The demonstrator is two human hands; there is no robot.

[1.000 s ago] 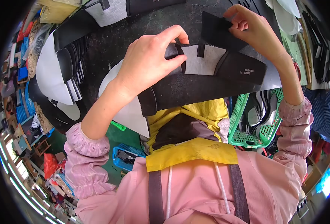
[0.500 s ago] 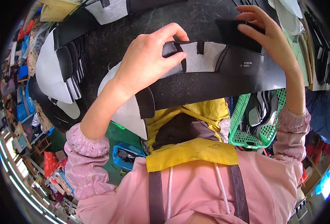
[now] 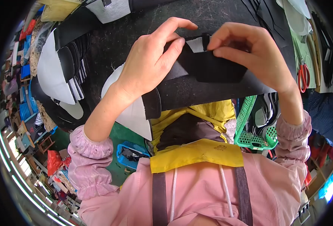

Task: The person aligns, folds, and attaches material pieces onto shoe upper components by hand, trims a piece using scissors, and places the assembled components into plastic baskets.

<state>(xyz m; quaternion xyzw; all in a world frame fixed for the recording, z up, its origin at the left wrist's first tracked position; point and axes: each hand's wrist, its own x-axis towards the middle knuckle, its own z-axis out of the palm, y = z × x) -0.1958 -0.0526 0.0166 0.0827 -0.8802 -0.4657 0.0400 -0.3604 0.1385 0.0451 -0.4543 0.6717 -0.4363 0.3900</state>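
My right hand (image 3: pixel 249 51) pinches the upper edge of a dark flat piece (image 3: pixel 217 67), which hangs over a black piece with a pale grey patch (image 3: pixel 196 45) on the black work surface (image 3: pixel 129 37). The dark piece covers much of the piece under it. My left hand (image 3: pixel 147 60) is at the left end of that patched piece, its thumb and index finger apart and nothing visible between them. Beside my left wrist lie white and black cut pieces (image 3: pixel 138 120) at the table's near edge.
Stacked black and white pieces (image 3: pixel 66 67) lie at the left. Red-handled scissors (image 3: pixel 303 77) are at the right. A green basket (image 3: pixel 251 139) holding pieces stands below the table edge, and a blue basket (image 3: pixel 130 164) is lower left.
My right hand has moved left and down with the dark piece, now over the patched piece. My left hand's thumb and index finger have lifted slightly off the patched piece.
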